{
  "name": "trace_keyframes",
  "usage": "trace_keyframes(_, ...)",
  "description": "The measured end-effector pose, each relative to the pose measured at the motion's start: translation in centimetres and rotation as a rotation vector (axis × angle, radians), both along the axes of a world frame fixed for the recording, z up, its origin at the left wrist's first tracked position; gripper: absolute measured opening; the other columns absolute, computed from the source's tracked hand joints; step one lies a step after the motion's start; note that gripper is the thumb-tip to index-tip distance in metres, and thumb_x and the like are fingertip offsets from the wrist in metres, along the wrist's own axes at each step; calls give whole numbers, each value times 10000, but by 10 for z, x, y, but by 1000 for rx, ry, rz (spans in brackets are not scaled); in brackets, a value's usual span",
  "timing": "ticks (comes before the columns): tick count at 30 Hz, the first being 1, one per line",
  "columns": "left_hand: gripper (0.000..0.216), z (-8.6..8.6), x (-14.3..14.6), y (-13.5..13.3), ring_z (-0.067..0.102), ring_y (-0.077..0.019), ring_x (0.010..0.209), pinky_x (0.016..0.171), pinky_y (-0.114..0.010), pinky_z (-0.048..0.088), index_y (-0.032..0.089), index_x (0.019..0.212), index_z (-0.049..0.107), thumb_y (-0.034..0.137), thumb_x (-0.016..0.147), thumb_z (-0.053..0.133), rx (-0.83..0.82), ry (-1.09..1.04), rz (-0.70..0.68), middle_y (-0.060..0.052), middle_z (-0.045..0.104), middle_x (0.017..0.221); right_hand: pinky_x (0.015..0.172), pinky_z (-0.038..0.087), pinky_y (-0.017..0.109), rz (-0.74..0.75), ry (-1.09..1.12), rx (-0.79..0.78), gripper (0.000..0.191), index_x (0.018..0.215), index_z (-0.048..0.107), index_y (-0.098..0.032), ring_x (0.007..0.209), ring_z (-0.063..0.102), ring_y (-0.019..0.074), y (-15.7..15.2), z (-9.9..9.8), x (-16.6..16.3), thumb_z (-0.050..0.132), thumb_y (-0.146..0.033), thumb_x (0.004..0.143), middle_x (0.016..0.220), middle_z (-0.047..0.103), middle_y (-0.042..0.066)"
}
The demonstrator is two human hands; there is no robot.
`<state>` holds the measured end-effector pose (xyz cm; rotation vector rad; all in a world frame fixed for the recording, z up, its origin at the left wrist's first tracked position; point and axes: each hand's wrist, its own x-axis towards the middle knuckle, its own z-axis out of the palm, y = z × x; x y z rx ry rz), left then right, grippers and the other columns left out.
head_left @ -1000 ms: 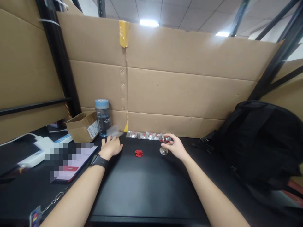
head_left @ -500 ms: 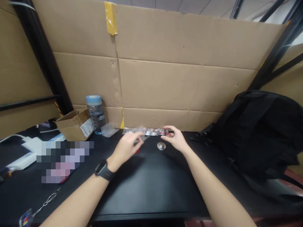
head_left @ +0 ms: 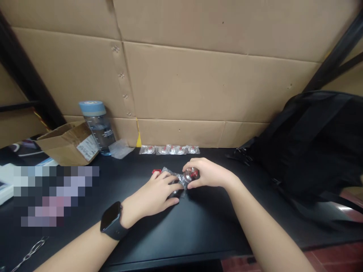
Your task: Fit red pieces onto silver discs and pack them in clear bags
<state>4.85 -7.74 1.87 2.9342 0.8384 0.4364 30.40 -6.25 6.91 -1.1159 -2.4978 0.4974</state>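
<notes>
My right hand (head_left: pixel 210 172) is closed, thumb and fingertips gripping a small domed silver metal disc (head_left: pixel 187 176) with a red cord, like a finger cymbal. Low over the black table, my left hand (head_left: pixel 155 192) has its fingers curled on a crinkled clear plastic bag (head_left: pixel 181 182). Shiny metal shows beneath those fingers, mostly hidden. A red piece (head_left: pixel 156 172) pokes out beyond the left knuckles. Behind both hands, several bagged silver discs with red cords (head_left: pixel 172 150) lie in a row against the cardboard wall.
To the left stand a water bottle (head_left: pixel 99 130) with a blue lid and an open cardboard box (head_left: pixel 66 145). Crumpled clear plastic (head_left: pixel 121 149) lies beside the bottle. A black backpack (head_left: pixel 317 151) fills the right side. The table's front edge (head_left: pixel 170 261) runs below my arms.
My right hand has come nearer, away from the bagged row, with a disc in it. My left hand has lowered onto the bag. The view has tilted down.
</notes>
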Motion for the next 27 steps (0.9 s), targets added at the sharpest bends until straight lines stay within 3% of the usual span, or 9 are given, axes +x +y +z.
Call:
trace_keyframes(3,420,-4,2,-4,492,-330,1258,1038,-512,336,387,1391,578,396,972,599,37,17,1,-73,570,1402,615,418,237,2,-90,-75,350,917,731,-248,710,619,153,-5,-4,-3,912,-302,623,813,669,-25)
trace_keyframes(6,408,-6,5,-5,480,-344,1275,1023,-535,335,403,1393,573,352,988,568,50,28,25,-69,601,1350,562,374,241,-87,-184,-75,351,827,702,-244,678,610,159,-7,-9,-4,933,-278,566,788,667,-20)
trace_keyframes(14,460,-5,2,-3,376,-360,1400,1064,-560,303,427,1439,524,290,1000,541,29,32,-28,-31,582,1456,521,344,254,-217,-244,-79,433,763,631,-241,647,610,188,-9,-10,-10,966,-320,501,711,656,-12)
trace_keyframes(20,434,-4,-3,-1,475,-329,1288,1030,-515,360,445,1443,523,309,1033,480,-11,77,-27,-15,515,1529,580,385,245,-188,-175,-63,406,813,628,-223,710,625,179,-3,-19,-9,941,-366,598,787,677,-2)
trace_keyframes(27,444,-5,-2,3,492,-319,1331,1054,-498,365,478,1424,540,294,1021,509,-71,43,-48,-1,495,1537,599,393,208,-86,-148,-134,348,929,672,-218,719,624,129,-3,-15,-7,872,-111,664,899,669,-17)
